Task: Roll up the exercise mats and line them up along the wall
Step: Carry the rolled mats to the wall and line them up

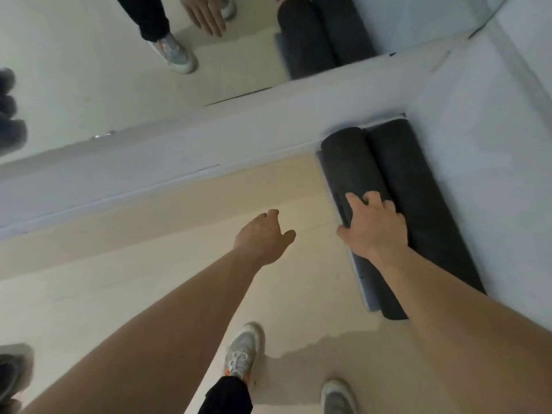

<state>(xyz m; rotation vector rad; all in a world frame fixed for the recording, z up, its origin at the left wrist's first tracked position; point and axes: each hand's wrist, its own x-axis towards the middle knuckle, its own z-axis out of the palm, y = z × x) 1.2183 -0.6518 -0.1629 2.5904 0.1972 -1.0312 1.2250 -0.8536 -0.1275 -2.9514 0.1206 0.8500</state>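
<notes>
Two rolled mats lie on the floor (167,288) side by side in the wall corner, long axes parallel, running out from the mirror wall; right hand (373,227) grips the near mat (349,168), fingers curled over; far mat (418,186) untouched; left hand (263,237) hovers empty, fingers loosely spread.

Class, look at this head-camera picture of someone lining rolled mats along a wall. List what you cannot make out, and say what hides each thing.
1. Dark shapes at the left edge of the head view: cut off and blurred.
2. The near end of the rolled mat by the wall: hidden behind the right forearm.
3. How the right hand holds the nearer rolled mat: the hand hides its fingertips.
4. Loose strip beside it: blurred.
</notes>
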